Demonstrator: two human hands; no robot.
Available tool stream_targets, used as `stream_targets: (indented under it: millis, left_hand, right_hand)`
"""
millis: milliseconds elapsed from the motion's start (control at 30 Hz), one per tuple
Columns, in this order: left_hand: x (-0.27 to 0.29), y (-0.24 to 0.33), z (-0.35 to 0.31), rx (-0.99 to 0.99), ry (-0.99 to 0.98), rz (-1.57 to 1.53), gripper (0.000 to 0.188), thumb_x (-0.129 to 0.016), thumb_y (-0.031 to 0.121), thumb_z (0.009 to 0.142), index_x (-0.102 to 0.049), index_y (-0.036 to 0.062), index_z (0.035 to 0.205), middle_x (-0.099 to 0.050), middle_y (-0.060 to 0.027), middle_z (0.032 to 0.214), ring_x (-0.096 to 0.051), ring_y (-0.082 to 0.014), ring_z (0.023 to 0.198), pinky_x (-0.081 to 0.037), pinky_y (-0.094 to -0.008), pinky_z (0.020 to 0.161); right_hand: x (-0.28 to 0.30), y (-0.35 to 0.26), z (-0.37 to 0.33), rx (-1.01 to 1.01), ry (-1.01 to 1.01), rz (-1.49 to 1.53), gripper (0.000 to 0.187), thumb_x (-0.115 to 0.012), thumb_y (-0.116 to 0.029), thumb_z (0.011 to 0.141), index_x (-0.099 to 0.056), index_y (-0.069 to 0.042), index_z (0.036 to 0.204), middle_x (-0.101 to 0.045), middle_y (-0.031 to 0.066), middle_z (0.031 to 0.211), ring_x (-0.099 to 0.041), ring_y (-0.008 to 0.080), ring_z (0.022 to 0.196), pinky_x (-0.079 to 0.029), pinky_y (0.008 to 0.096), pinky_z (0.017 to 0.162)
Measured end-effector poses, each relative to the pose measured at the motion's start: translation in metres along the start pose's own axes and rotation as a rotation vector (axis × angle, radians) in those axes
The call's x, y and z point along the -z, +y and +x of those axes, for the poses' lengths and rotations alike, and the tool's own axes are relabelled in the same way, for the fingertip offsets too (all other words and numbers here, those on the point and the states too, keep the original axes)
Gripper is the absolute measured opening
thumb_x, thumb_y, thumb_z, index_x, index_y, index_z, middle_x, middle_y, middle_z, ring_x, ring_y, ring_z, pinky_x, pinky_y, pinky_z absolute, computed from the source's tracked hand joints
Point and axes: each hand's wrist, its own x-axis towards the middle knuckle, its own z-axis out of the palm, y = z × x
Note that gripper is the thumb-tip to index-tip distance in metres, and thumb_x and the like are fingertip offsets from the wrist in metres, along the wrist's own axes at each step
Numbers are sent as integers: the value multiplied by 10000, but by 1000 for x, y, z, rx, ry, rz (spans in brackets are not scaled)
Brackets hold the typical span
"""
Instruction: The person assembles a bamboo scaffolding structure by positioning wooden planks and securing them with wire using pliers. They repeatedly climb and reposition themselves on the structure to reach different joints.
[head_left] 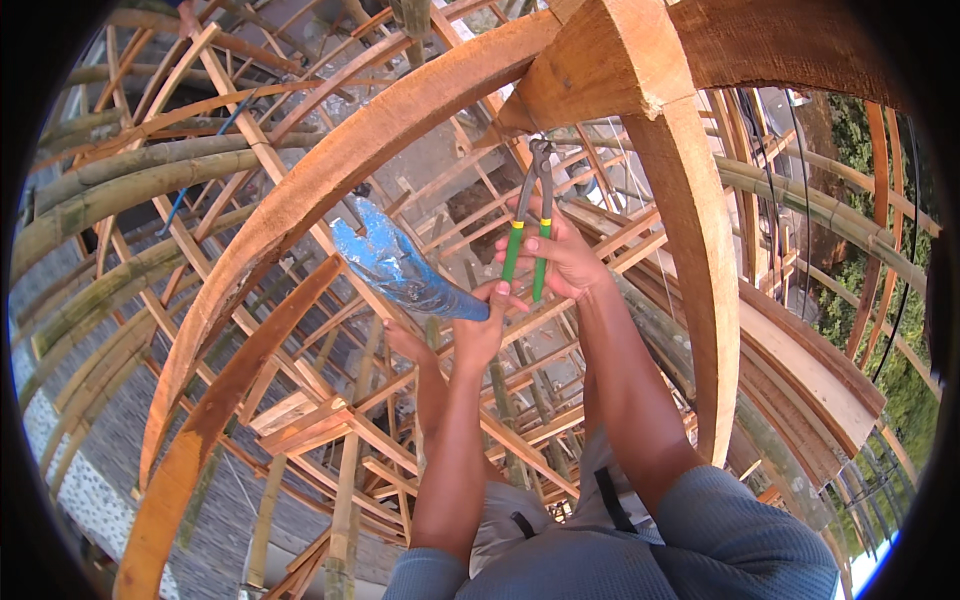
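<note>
My right hand (565, 255) is closed around a pair of pincers (530, 215) with green handles and yellow bands; their metal jaws point away from me. Beside it on the left, my left hand (485, 325) grips the narrow end of a blue plastic bag (400, 265), crumpled and shiny, which widens toward the far left. A dark metal piece shows at the bag's wide end; what else it holds is hidden. The left fingertips are close to the lower end of one green handle. A thick curved timber (400, 105) arches just beyond the bag.
A heavy wooden post (690, 250) stands right of my right forearm, meeting the curved beams above. Below spreads a lattice of sawn battens and bamboo poles (130, 190). My bare foot (405, 342) rests among them. Stacked boards (800, 370) lie at the right.
</note>
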Motion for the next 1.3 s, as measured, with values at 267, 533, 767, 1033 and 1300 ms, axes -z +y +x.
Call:
stream_targets:
  millis: [267,533,767,1033,1300]
  left_hand:
    - [-9,-6,-7,85,-29,-16,436,-617,407,1070,-742,3,966,-534,16,652,-476,-76,600,-386,-274,575]
    - [-4,-21,-12,-57,137,-175,463,-677,406,1032,-708,-19,1213,-664,-67,981,-499,-72,705,-411,-238,607]
    - [-14,-25,-27,-396,94,15,903,-859,418,849,-450,76,1578,-593,-130,1444,-562,-100,817,-490,-262,729]
    - [-1,-5,-24,-55,3,186,588,-724,29,886,-599,40,1461,-728,-119,1160,-652,-157,1036,-511,-285,895]
    - [15,15,-21,-70,-186,193,450,-618,404,1042,-710,61,1319,-719,-60,1001,-616,-163,948,-506,-357,885]
  right_hand:
    - [32,9,11,-20,-438,185,527,-815,-293,869,-571,-8,1239,-635,132,980,-664,312,967,-509,515,1008]
    - [-25,-3,0,-96,-202,310,287,-718,-268,954,-511,-70,977,-464,20,811,-499,159,763,-447,375,710]
    - [-77,8,1,-33,601,-327,334,-670,-343,1008,-618,-15,971,-561,38,776,-530,128,720,-439,335,676]
    - [-74,1,-10,-63,761,-863,705,-620,-546,999,-531,83,1305,-596,235,1093,-607,333,1041,-480,409,932]
    - [-6,-12,9,158,-381,160,798,-709,-588,935,-490,-12,1443,-599,220,1376,-565,388,1347,-466,508,1097]
